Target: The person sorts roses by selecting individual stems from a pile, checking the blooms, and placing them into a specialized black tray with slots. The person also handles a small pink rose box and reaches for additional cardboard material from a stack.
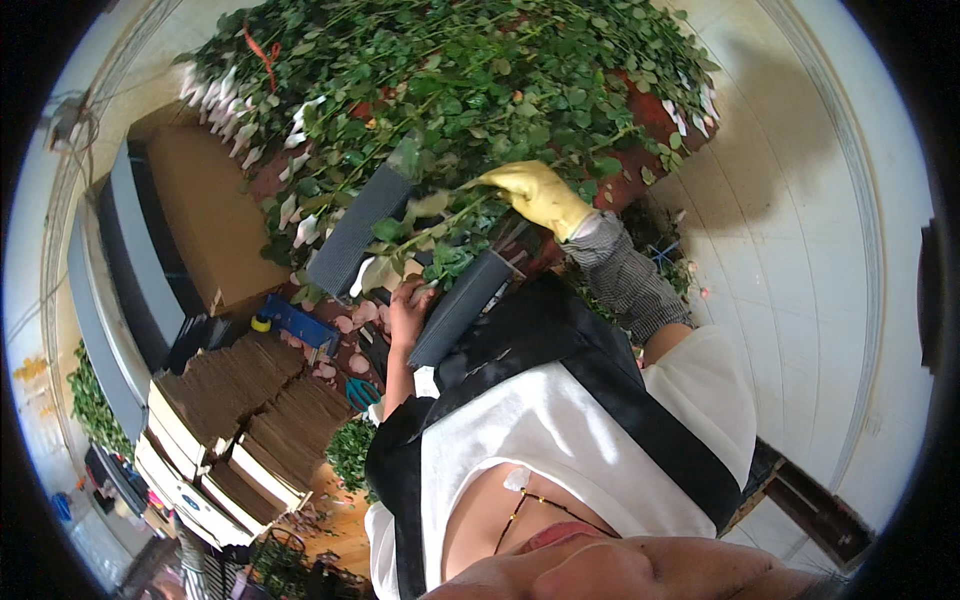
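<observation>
My right hand [536, 199], in a yellow glove with a grey knit sleeve, grips a leafy rose stem [442, 227] by its far end. The stem slants down left to a pale, white-covered bud [361, 276]. My bare left hand [409, 311] is at the bud end of the leaves, between two dark ribbed pads [364, 225], [465, 309]; its fingertips are by something pale, and leaves partly hide what they hold. Beyond both hands lies a large heap of leafy rose stems [480, 97], with white-sleeved buds [225, 105] along its left side.
At left are an opened cardboard box [202, 210] and stacks of brown cardboard sheets [232, 382]. A blue holder [300, 324], yellow tape roll [260, 323], teal-handled scissors [362, 393] and pink petals [358, 363] lie nearer. Below left, striped clothing [193, 566] shows, perhaps on another person.
</observation>
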Tool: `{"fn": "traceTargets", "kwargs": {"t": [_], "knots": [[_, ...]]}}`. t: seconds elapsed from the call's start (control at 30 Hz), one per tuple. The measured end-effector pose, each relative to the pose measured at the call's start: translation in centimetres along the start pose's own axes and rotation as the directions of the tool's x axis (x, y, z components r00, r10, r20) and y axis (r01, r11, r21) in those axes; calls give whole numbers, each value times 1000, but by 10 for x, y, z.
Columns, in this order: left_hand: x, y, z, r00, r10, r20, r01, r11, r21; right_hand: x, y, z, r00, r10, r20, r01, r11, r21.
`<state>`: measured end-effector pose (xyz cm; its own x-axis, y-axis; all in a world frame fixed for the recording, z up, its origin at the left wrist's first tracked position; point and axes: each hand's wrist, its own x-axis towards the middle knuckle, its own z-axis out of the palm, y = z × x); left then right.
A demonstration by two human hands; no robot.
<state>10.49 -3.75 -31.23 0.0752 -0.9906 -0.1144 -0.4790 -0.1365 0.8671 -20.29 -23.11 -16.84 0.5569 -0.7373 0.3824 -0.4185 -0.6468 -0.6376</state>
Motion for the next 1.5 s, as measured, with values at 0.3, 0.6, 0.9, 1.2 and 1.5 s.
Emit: {"fn": "traceTargets", "kwargs": {"t": [0.3,0.6,0.9,1.2,1.5], "knots": [[-3,9,-2,999,-51,-13,52,998,27,111,-36,-35,946,-325,12,317,911,-264],[-4,8,-4,999,-24,-36,26,998,51,117,97,80,709,398,582,-190,903,-385],[-10,22,-2,996,-78,-37,79,996,44,302,51,42,918,109,382,-227,933,279],[6,46,-16,996,-81,29,80,996,42,488,203,152,921,304,242,-63,730,-681],[-5,44,-14,996,-75,-45,79,991,109,385,62,32,920,-366,142,393,868,-305]]}}
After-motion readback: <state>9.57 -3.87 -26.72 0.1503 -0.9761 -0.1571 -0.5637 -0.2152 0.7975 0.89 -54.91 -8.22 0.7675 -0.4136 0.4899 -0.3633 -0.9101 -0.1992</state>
